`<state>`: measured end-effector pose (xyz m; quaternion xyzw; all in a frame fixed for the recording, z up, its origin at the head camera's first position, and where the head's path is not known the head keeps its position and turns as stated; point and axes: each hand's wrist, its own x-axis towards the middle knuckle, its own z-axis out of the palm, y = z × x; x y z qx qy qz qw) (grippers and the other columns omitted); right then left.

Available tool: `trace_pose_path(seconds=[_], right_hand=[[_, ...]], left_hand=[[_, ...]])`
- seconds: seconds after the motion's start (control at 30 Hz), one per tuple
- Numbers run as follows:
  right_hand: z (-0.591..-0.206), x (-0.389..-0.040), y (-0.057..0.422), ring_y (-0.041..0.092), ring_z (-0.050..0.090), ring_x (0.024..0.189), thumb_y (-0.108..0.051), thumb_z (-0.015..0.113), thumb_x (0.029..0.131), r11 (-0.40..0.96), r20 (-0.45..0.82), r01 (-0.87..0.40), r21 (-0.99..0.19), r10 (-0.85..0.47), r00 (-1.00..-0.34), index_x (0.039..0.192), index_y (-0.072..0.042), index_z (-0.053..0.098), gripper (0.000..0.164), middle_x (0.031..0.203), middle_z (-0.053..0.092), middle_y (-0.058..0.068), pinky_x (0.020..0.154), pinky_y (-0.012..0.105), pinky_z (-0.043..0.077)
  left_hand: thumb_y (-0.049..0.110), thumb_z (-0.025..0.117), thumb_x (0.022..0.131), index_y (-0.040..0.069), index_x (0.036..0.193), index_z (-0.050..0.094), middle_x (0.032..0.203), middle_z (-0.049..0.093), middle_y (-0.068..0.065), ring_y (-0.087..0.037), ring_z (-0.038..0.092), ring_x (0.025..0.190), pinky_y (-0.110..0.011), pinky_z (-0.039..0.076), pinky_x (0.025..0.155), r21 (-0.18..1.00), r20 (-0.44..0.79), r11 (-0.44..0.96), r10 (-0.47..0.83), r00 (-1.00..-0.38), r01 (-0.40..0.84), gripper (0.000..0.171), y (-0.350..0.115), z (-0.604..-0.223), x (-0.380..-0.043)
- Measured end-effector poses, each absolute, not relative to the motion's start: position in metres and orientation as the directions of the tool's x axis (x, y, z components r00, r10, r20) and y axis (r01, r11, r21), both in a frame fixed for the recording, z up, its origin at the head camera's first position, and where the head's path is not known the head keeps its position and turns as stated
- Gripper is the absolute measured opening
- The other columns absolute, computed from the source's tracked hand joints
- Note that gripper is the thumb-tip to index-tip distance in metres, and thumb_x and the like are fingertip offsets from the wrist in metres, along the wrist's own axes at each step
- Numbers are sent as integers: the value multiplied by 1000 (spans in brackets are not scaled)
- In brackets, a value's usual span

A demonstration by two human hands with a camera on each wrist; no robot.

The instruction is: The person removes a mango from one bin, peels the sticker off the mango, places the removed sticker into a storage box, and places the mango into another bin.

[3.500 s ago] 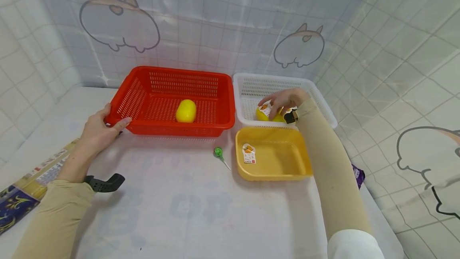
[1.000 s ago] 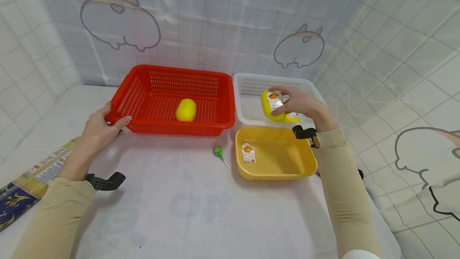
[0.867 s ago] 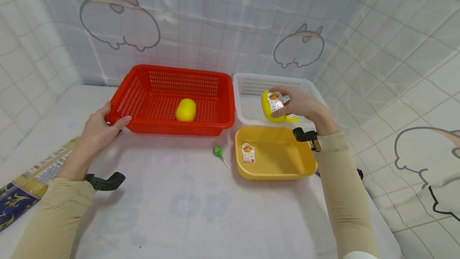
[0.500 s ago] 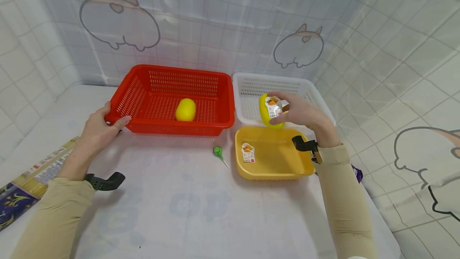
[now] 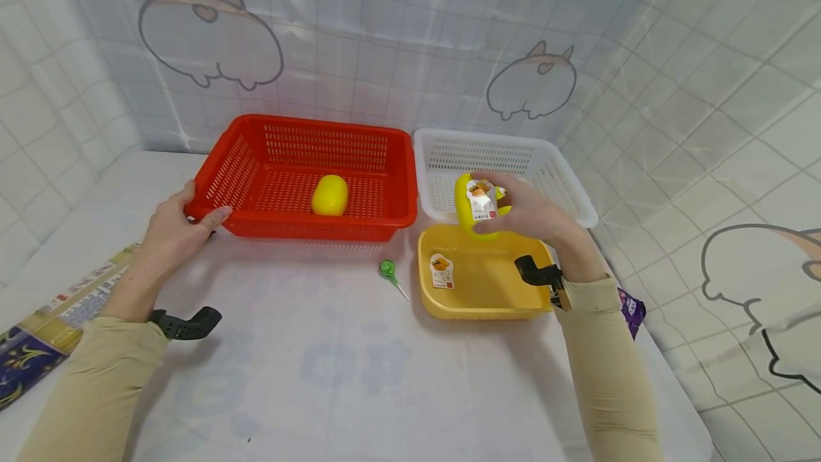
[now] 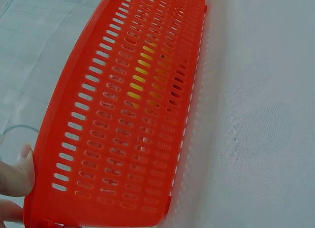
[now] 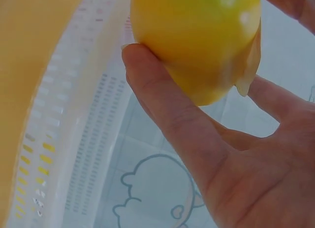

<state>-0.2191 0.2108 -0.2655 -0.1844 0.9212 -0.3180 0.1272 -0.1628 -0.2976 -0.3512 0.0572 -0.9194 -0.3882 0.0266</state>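
Evidently the fruit (image 5: 462,207) is smooth, rounded and glossy, so it should handle as light and rather slick, probably firm enough to keep its shape under a moderate pinch, though whether it is hollow or solid the views do not tell. The right hand (image 5: 535,212) holds it: the grip is clamped on the fruit, thumb along the near side and fingers on the far side. That hold across the middle seems sound, since the ends curve away and could slip out; the bare yellow surface should give surer purchase than the label (image 5: 482,199), which appears to lift at an edge in the right wrist view and might peel. The fruit lies out towards the fingertips, with a gap between it and the palm. In the head view it overlaps the near rim of the white basket (image 5: 442,170) and the back of the tub (image 5: 490,284); whether it touches either cannot be told. Meanwhile, the left hand (image 5: 176,230) has its grip closed on the near left corner of the red basket (image 5: 308,228), thumb over the rim. A second fruit (image 5: 330,195) lies in that basket, well apart from both hands.
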Motion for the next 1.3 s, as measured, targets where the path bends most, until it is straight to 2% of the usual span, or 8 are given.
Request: trace_pose_path(seconds=[0.23, 0.5, 0.9, 1.3], right_hand=[[-271, -203, 204, 38, 44, 129, -29, 82, 82, 701, -128, -234, -673, -423, -897, 154, -33, 35, 86, 160, 30, 0, 101, 51, 48], [-276, -189, 193, 35, 47, 122, -22, 82, 83, 652, -65, -306, -694, -479, -875, 154, -27, 37, 85, 158, 34, -1, 104, 51, 48], [-289, -167, 169, 29, 50, 118, -24, 83, 82, 615, -68, -278, -738, -478, -876, 153, -37, 36, 86, 147, 40, -5, 97, 40, 55], [-295, -150, 144, 26, 46, 118, -20, 81, 83, 567, -78, -299, -767, -546, -834, 153, -37, 36, 85, 142, 41, -2, 95, 34, 56]], left_hand=[[50, 46, 102, -5, 155, -5, 156, 18, -40, -54, 34, 129, -68, 37, 102, 718, 6, 691, -132, -991, -88, 92, -297, -351, -163], [50, 47, 101, -3, 155, -5, 154, 23, -40, -53, 35, 127, -65, 40, 99, 722, 2, 686, -131, -991, -90, 92, -297, -353, -163], [49, 47, 101, -2, 156, -5, 154, 24, -39, -52, 34, 128, -66, 40, 102, 719, -5, 686, -161, -987, -116, 92, -294, -353, -164], [51, 47, 101, -3, 156, -5, 154, 22, -40, -53, 34, 129, -66, 39, 101, 723, 3, 684, -145, -989, -98, 93, -296, -352, -164]])
